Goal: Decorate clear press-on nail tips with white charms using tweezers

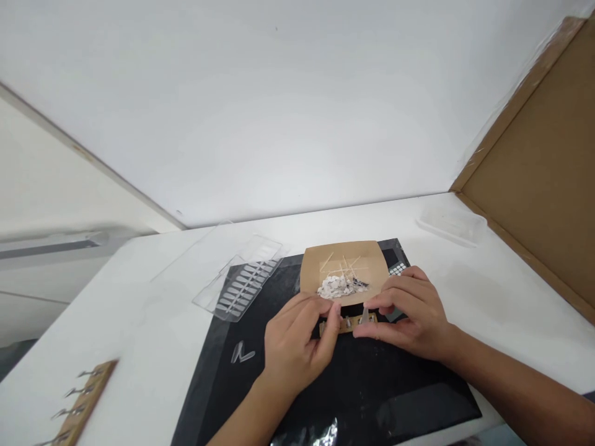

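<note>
black mat (pixel 372 381), right fingers (pixel 383 333) pinching clear nail tip (pixel 365 315), left fingers (pixel 331 331) close together, hold unclear

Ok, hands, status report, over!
Left hand at tan strip, grip unclear. Right hand pinching clear piece. Brown tray with scraps close behind strip.

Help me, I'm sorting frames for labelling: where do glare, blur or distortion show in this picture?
Head view: glare whitens a patch of the black mat at the bottom; head view: the clip strip at lower left looks slightly soft; head view: the clear piece in the right hand has faint edges; head view: the cardboard panel leans outward, probably wide-angle distortion.
</note>
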A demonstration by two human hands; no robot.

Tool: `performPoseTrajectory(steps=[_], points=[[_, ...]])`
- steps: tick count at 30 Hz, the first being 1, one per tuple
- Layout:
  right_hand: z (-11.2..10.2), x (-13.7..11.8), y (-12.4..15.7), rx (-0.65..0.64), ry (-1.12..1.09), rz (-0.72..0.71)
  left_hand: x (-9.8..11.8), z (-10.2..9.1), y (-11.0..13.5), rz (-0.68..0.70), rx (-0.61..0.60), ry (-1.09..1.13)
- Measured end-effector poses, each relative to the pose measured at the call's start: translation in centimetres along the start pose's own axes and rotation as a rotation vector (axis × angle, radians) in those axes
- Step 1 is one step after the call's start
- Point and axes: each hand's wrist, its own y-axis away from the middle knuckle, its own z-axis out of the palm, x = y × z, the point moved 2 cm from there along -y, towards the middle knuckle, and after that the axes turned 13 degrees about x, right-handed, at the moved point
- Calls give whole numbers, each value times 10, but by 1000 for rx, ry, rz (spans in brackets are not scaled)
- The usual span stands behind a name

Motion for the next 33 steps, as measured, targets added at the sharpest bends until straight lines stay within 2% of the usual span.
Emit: performPoseTrajectory(steps=[3,5,7,12,17,24,33], points=[[2,5,5,-85,11,38,-3,1,1,177,-14,-65],[5,9,9,-162,7,82,-4,3,2,226,-57,-91],[7,13,13,-230,3,125,-5,3,3,249,-40,-112],[10,15,17,-297,32,158,-4,-1,1,249,76,-146],[12,14,22,-301,61,206,-3,2,2,263,29,-121],[16,16,28,-358,69,266,-3,5,2,251,45,-87],[17,16,27,-365,59,272,-2,6,4,245,-14,-64]])
